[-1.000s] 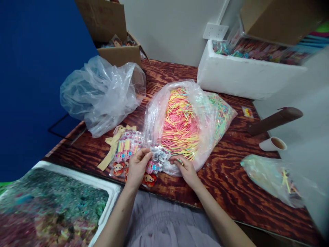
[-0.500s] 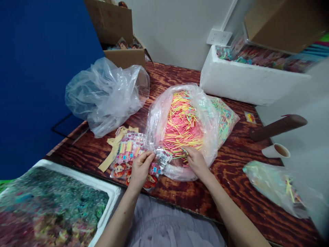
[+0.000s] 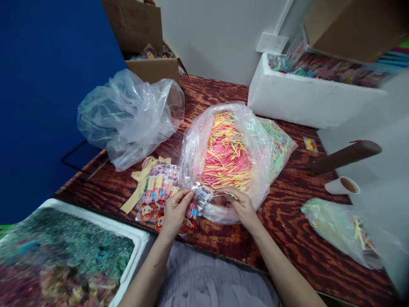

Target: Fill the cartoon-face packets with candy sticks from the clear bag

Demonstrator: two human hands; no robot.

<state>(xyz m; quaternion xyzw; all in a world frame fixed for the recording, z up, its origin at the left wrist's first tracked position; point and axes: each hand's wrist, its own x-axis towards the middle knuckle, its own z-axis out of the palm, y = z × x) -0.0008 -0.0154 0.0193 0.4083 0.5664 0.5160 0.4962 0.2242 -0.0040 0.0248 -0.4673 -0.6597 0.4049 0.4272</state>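
Observation:
My left hand [image 3: 175,209] pinches a small clear printed packet [image 3: 200,197] at the mouth of a big clear bag [image 3: 204,140] full of thin pink, yellow and green sticks [image 3: 226,153]. My right hand [image 3: 242,205] grips a few coloured sticks [image 3: 230,195] at the bag's near edge, just right of the packet. Under my left hand lies a pile of filled packets with cartoon faces [image 3: 158,192] and a strip of yellow paper [image 3: 140,185].
A crumpled empty plastic bag [image 3: 128,115] lies at the left, a cardboard box [image 3: 150,64] behind it. White foam boxes stand at the back right [image 3: 303,100] and near left [image 3: 96,219]. A brown tube [image 3: 347,155], a paper cup [image 3: 341,186] and a smaller stick bag [image 3: 338,228] lie at the right.
My right hand reached up into the stick pile half a second ago and has now drawn back toward the packet with a few sticks. My left hand has stayed on the packet.

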